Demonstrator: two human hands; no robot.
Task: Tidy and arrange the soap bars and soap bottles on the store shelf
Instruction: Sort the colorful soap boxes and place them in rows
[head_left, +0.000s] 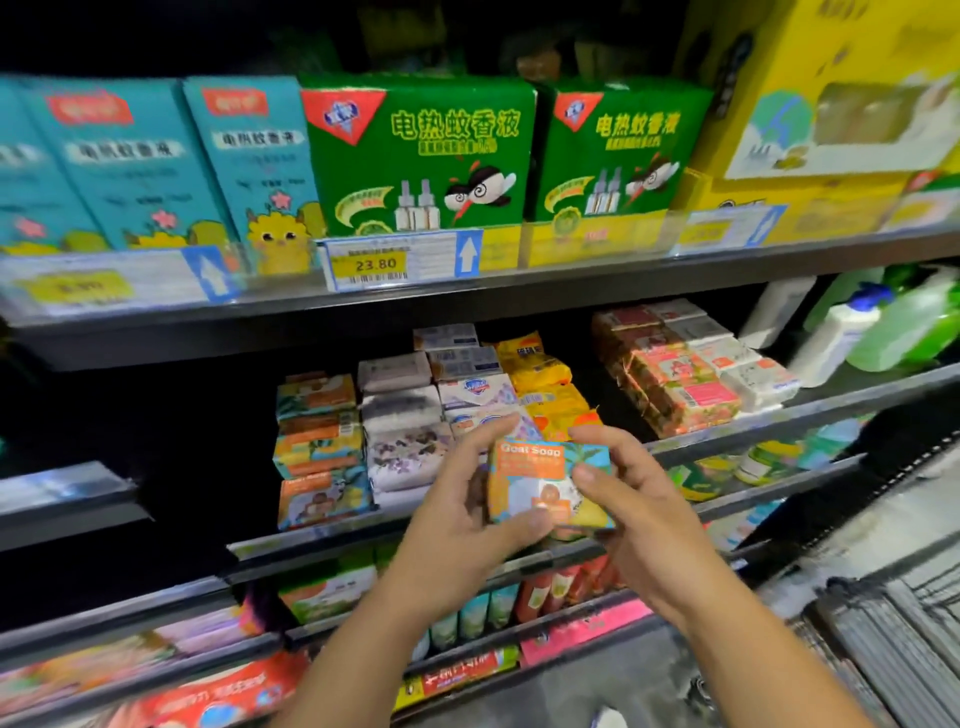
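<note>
Both my left hand (464, 517) and right hand (641, 501) grip the soap box (540, 480), its long side upright, before the shelf (753, 422), and the matching stack (319, 447) lies leftward, nearer my left hand.

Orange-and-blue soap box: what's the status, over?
Left hand and right hand both grip orange-and-blue cardboard soap box. Held off the shelf. Matching stack at left unobstructed.

Middle shelf (831, 401) carries stacked soap bars (405, 447); soap bottles (836, 338) at right.
</note>
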